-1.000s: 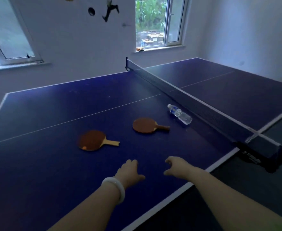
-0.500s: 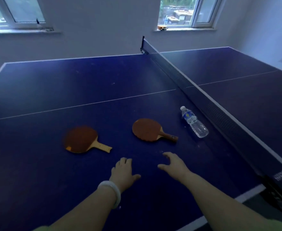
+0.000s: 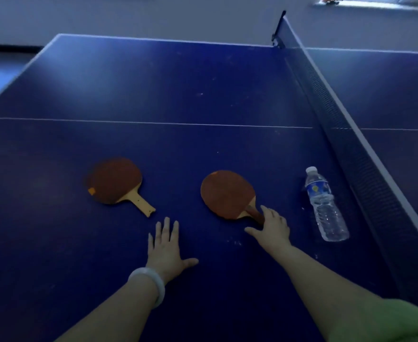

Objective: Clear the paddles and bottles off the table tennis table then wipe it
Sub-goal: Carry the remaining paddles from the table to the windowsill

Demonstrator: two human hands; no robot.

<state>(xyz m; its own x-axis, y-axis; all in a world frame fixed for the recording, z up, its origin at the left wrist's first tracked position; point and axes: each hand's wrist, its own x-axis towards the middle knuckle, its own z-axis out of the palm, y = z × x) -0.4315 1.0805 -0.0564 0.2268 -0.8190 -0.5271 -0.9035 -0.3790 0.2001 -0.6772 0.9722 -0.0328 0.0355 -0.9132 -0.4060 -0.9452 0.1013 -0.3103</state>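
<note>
Two brown paddles lie flat on the blue table (image 3: 178,82). The left paddle (image 3: 115,180) has a pale wooden handle pointing toward me. The right paddle (image 3: 227,193) has a darker handle, and my right hand (image 3: 273,225) touches the end of that handle with fingers spread. My left hand (image 3: 166,245) lies flat and open on the table, just short of the left paddle's handle, with a white bangle on the wrist. A clear plastic water bottle (image 3: 325,206) with a blue label lies on its side near the net, to the right of my right hand.
The dark net (image 3: 338,114) runs along the right, from the far post to the near right. A white centre line crosses the table beyond the paddles. A window sill shows at top right, and the floor at far left.
Both hands have reached forward over the table. My right hand has come onto the right paddle's handle, and my left hand has flattened near the left paddle. The view has tilted down.
</note>
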